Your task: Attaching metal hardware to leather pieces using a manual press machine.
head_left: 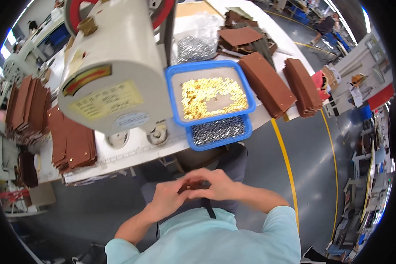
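My left hand [166,198] and my right hand [215,184] meet over my lap, below the table's edge. Both pinch a small dark brown piece [190,187] between their fingertips; most of it is hidden by the fingers. Above them stands a cream riveting machine [114,66] with a red wheel. A blue tray of gold rivets [211,94] sits stacked on a blue tray of silver rivets [218,131] at the table's near edge.
Stacks of brown leather pieces lie on the left [72,141] and on the right [268,83] of the white table [132,149]. A clear bag of silver parts [193,46] lies behind the trays. Grey floor with yellow lines [286,163] runs to the right.
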{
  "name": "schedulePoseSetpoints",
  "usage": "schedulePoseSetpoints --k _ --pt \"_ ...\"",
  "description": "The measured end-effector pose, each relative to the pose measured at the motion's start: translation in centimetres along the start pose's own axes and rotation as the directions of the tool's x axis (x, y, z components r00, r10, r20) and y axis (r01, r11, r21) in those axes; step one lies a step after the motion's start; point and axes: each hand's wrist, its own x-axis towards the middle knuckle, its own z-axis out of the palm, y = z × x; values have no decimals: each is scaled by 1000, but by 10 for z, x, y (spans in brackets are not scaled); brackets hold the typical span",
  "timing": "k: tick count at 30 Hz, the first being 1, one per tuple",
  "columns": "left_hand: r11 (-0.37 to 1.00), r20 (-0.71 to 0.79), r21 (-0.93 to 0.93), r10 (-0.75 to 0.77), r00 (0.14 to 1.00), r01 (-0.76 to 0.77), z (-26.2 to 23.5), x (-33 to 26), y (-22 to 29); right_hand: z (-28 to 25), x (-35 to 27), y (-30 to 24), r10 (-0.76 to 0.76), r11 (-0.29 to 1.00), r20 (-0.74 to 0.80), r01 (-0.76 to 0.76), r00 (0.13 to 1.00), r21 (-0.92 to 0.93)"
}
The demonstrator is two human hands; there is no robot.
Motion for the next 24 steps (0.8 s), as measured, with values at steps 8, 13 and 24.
schedulePoseSetpoints --k 8,13,24 --pt "923 -358 -382 -94 929 -54 -49 -42 -42 -88 -4 4 325 925 191 -269 926 -270" --pt "996 29 -35 -80 996 81 -43 -29 -37 -77 14 -26 298 954 87 -294 951 -52" --pt "903 -88 -420 -141 986 91 -10 -7 -21 -165 137 31 57 775 -432 -313 900 -549"
